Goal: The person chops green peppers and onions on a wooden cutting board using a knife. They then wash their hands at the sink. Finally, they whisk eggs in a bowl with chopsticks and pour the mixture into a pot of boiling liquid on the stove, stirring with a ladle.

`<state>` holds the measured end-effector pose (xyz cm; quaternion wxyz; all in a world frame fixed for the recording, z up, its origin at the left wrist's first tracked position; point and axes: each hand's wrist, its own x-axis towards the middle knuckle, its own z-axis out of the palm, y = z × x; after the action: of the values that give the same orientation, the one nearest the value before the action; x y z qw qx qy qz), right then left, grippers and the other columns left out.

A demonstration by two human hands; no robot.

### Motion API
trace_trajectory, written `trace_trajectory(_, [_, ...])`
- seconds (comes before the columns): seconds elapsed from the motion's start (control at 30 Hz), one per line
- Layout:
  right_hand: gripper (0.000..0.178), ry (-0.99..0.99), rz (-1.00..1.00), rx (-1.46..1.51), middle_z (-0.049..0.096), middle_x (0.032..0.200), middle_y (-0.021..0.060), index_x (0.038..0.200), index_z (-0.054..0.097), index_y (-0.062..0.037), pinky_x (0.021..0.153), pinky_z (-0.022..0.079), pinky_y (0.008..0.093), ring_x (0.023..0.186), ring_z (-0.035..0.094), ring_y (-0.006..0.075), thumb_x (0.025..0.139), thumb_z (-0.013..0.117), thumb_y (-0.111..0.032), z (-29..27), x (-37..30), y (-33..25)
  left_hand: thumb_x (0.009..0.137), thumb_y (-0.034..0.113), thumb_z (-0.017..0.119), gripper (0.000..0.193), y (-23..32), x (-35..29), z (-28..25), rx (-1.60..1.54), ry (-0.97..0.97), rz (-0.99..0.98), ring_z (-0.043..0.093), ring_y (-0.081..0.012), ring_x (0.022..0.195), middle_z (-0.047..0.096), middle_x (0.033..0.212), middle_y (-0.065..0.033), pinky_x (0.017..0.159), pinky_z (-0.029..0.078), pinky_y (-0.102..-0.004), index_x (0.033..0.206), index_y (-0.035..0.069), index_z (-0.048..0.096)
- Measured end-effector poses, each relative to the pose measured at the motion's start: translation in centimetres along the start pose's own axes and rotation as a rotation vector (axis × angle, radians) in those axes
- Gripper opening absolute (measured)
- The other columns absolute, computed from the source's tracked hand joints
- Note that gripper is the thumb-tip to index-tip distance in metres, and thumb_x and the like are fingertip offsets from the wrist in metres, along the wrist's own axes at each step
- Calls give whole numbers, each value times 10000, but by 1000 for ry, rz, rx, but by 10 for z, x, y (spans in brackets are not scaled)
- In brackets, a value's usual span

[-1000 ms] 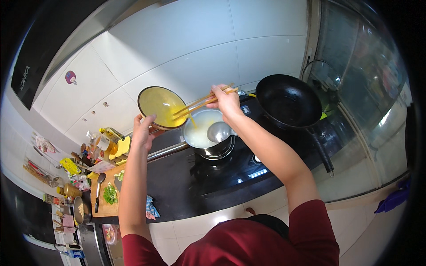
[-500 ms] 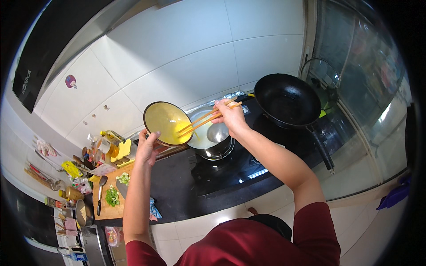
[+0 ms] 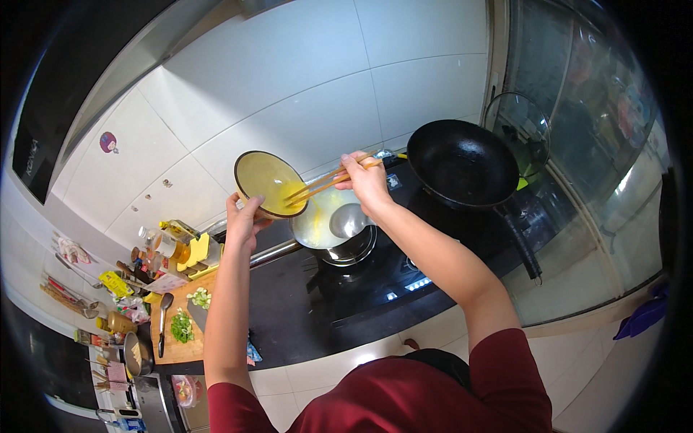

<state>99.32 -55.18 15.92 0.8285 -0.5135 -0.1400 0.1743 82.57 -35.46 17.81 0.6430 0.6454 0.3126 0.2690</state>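
Observation:
My left hand (image 3: 244,220) is closed on the rim of a bowl (image 3: 261,173), pale inside with a dark edge. The bowl hangs tilted over a saucepan (image 3: 315,229), and a little beaten egg (image 3: 294,193) lies at its low side. Between the fingers of my right hand (image 3: 363,182) are wooden chopsticks (image 3: 326,186), their tips inside the bowl by the egg. Yellow streaks of egg float in the whitish liquid of the saucepan. A round metal ladle bowl (image 3: 349,220) rests in that liquid; its handle is hidden near my right hand.
A black frying pan (image 3: 462,162) stands right of the saucepan, a glass lid (image 3: 517,133) behind it. Left on the counter, a cutting board (image 3: 189,350) bears chopped greens (image 3: 182,327) and a dark spatula (image 3: 163,325). Bottles (image 3: 172,247) stand by the wall.
The bowl is tipped further and holds less egg. More yellow streaks show in the saucepan. My right hand and the chopsticks have shifted slightly left.

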Motion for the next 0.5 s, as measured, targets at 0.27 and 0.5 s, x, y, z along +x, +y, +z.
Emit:
trace_trajectory(0.27, [183, -75, 1, -49, 627, 827, 85, 888, 603, -2, 567, 592, 267, 707, 675, 181, 955, 604, -173, 9, -3, 2, 798, 221, 728, 694, 4, -2, -9, 100, 20, 54, 622, -270, 993, 582, 1163, -172, 763, 525, -450, 1323, 98, 290])
trace_trajectory(0.5, [211, -129, 40, -81, 624, 824, 86, 867, 610, -6, 559, 585, 257, 690, 665, 164, 957, 608, -196, 9, -22, 0, 827, 237, 695, 681, 8, -23, -28, 183, -16, 27, 633, -309, 963, 605, 1139, -194, 788, 514, -494, 1353, 91, 288])
